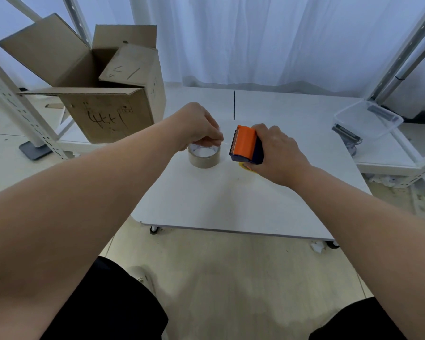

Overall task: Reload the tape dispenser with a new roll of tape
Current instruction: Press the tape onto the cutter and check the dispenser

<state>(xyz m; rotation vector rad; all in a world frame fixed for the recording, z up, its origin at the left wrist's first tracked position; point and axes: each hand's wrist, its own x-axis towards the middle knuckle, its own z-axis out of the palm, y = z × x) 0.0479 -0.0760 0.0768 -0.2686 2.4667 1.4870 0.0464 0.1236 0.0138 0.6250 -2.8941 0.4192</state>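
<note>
A roll of clear tape (203,158) lies flat on the white table (243,202), near its middle. My left hand (199,127) hovers over the roll's far rim, fingertips pinched together on what looks like the loose tape end. Just to the right, my right hand (277,153) grips the tape dispenser (245,144), which has an orange top with a toothed cutter edge and a dark blue body. The dispenser rests on or just above the table. A bit of yellow shows under it.
An open cardboard box (101,94) with black writing stands at the table's back left. A clear plastic bin (368,121) sits on a low shelf at the right. White metal rack posts rise on both sides, and a white curtain hangs behind.
</note>
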